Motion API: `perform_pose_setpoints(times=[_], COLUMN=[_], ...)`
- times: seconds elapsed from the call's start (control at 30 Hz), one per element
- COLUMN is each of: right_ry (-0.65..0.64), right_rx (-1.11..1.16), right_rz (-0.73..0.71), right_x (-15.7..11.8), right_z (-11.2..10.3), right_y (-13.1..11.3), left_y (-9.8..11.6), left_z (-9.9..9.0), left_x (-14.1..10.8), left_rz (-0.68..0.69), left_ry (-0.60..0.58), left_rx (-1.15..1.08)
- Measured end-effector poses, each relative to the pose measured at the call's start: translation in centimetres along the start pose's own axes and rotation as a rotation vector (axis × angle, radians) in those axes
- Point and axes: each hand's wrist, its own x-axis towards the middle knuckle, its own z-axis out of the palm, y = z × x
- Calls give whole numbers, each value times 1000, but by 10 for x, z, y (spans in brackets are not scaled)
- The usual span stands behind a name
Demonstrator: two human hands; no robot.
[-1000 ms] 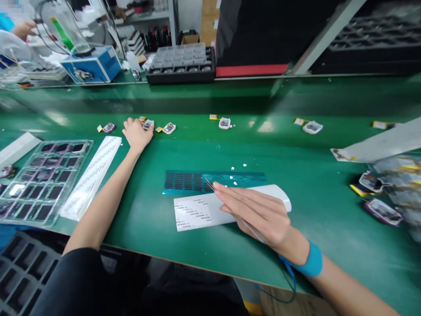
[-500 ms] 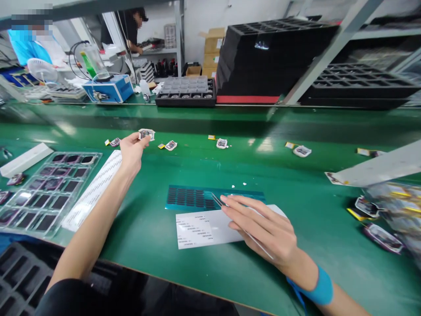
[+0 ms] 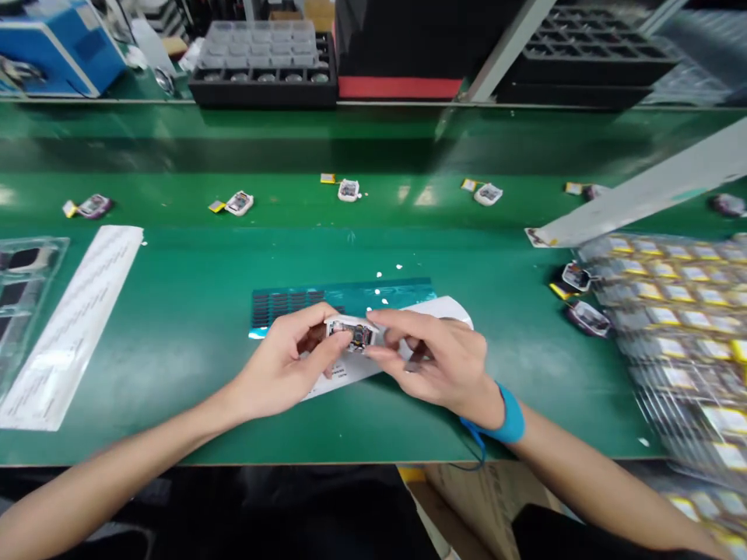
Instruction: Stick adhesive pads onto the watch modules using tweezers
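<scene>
Between my two hands is a small white-rimmed device (image 3: 359,334) with circuitry showing on its upward face. My left hand (image 3: 292,354) pinches its left side, thumb on top. The fingers of my right hand (image 3: 443,354) are at its right edge, curled, with part of the metal tweezers (image 3: 413,366) showing in the palm. Beneath the hands lie a white printed sheet (image 3: 449,311) and a teal film (image 3: 350,292) bearing rows of dark strips. Small white bits (image 3: 379,274) are scattered just beyond.
Similar devices with yellow-edged batteries (image 3: 327,178) sit in a row on the green surface. A long white sheet (image 3: 75,319) and a clear tray (image 3: 35,272) are at left. Stacked battery trays (image 3: 671,311) stand at right, below a slanted metal post (image 3: 642,183).
My left hand has brought the white device down from the far left to the middle. My right hand has curled and moved up to the device. The view has tilted downward.
</scene>
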Motion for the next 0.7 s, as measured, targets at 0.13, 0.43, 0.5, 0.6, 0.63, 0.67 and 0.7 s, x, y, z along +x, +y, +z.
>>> perform_pose_setpoints(times=[0.13,0.43,0.5,0.6,0.63,0.67,0.7], right_ry=[-30,-96,-121,-123,-121,-122,-125], right_rx=[-65,-141,-145,-127,-119,-111,-103], right_rz=[-14,-36,-30,-28,-30,-35,-46], right_x=[-2,-1,0,0,0,-1,-2], right_z=[3,3,2,2,1,0,-1], right_y=[-2,-2,-1,0,1,1,1], left_y=[-1,-5,-5,-3,-2,-1,0], left_z=[2,8,8,8,7,7,8], left_x=[-2,-6,-6,-5,-6,-7,-8], left_rz=[-44,54,34,31,37,43,51], left_ry=[-37,112,120,134,142,149,154], left_rx=[-76,142,120,98,111,130,152])
